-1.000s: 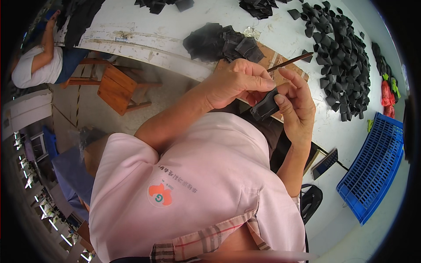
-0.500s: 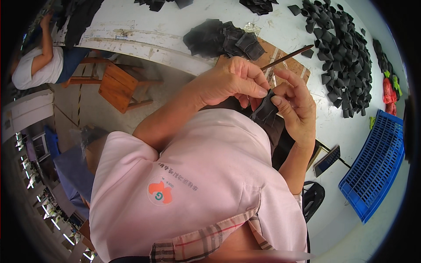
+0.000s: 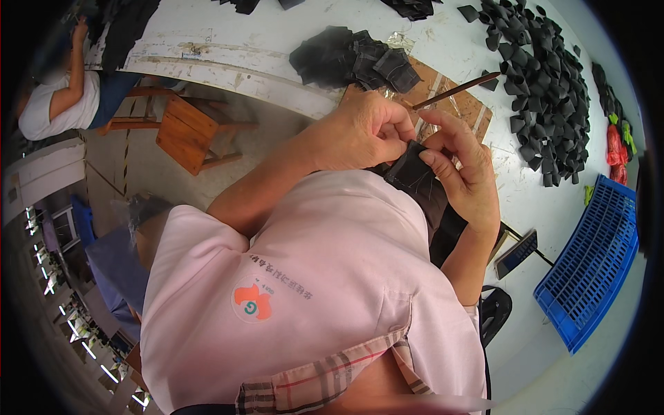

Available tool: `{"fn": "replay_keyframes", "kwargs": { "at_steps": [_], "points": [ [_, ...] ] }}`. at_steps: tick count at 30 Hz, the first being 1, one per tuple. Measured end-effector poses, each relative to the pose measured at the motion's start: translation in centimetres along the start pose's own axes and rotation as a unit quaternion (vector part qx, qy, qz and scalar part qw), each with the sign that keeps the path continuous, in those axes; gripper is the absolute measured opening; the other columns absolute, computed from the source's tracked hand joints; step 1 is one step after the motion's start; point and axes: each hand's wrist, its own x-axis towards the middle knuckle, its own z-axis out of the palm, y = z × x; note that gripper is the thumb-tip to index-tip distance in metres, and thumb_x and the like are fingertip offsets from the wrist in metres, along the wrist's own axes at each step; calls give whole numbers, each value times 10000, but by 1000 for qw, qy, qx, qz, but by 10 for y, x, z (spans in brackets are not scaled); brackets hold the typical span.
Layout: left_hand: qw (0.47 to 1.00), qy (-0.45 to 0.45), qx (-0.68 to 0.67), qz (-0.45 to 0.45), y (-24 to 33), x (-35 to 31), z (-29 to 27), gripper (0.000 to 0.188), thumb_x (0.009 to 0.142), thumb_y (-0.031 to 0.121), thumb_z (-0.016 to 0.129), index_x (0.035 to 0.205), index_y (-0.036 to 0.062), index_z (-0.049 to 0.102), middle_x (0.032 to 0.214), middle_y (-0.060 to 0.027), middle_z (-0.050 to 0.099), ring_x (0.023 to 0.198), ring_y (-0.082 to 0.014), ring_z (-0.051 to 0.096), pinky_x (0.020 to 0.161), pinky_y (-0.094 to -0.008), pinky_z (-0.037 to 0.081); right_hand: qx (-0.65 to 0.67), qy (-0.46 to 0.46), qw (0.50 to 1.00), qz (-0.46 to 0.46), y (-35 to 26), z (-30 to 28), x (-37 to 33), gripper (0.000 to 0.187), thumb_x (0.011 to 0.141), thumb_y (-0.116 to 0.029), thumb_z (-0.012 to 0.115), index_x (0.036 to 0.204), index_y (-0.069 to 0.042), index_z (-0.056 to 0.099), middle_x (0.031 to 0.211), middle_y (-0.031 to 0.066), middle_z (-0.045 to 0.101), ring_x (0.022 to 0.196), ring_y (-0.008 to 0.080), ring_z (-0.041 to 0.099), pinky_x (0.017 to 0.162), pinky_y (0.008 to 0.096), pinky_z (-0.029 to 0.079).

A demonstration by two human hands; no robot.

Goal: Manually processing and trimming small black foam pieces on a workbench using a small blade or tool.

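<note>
**Small black fabric piece held between two hands beside a brown board**

The left hand (image 3: 377, 135) pinched the upper edge of a black fabric piece (image 3: 413, 173) between thumb and fingers, and the right hand (image 3: 462, 162) gripped its right margin between thumb and forefinger, the remaining fingers loosely bent. The piece hung on the wearer's side of the brown board (image 3: 429, 75), doubled and limp, with pale thread ends across its matte face. A slender, tapered brown stick (image 3: 462, 89) slanted over the board; whether its lower end touched the left hand could not be told.

The board's surface was smooth, with shiny strips of clear tape. At its left lay a heap of flat, overlapping fabric pieces (image 3: 335, 59), probably unworked. Well to its right spread a far larger heap of curled black pieces (image 3: 546, 104), stiff-looking and scoop-shaped, apparently finished. By that reading, much was done, the held piece was midway, and the flat heap was left. Beyond the curled heap, farther right of the board, stood a slatted blue plastic crate (image 3: 588, 266).
</note>
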Motion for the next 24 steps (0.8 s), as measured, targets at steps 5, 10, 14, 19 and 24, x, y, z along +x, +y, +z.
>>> {"fn": "replay_keyframes", "kwargs": {
  "at_steps": [5,10,14,19,24],
  "points": [
    [999,14,18,31,-2,1,2,82,721,-23,554,799,-43,569,675,-15,561,587,-30,494,531,-171,410,-20,-6,1000,10,0,1,3,336,713,24,576,1038,-42,522,593,63,502,530,167,498,515,258,404],
    [987,146,10,66,-6,7,15,46,739,-23,572,784,-33,569,687,-14,576,611,-35,522,545,-177,434,-256,220,936,-97,17,11,6,248,710,-25,616,953,-38,568,663,70,513,570,164,504,505,261,403],
    [962,227,-66,134,-3,16,37,66,743,-50,587,798,-28,559,694,-36,598,656,-43,563,573,-172,471,-123,240,962,-36,3,18,-3,186,700,-92,669,855,-16,598,692,57,520,583,138,493,484,234,382],
    [938,268,78,204,8,18,42,79,715,-27,615,780,-7,576,648,-45,601,572,-41,552,486,-183,432,-130,312,939,-67,4,20,-5,129,706,-59,664,806,2,608,668,55,516,568,115,475,483,216,370],
    [917,290,121,246,10,23,46,41,682,-2,586,701,7,551,599,-122,558,515,-255,554,444,-314,416,-99,288,951,-43,9,12,-4,70,722,-25,638,771,6,599,639,51,496,541,106,459,471,207,354]
  ]
}}
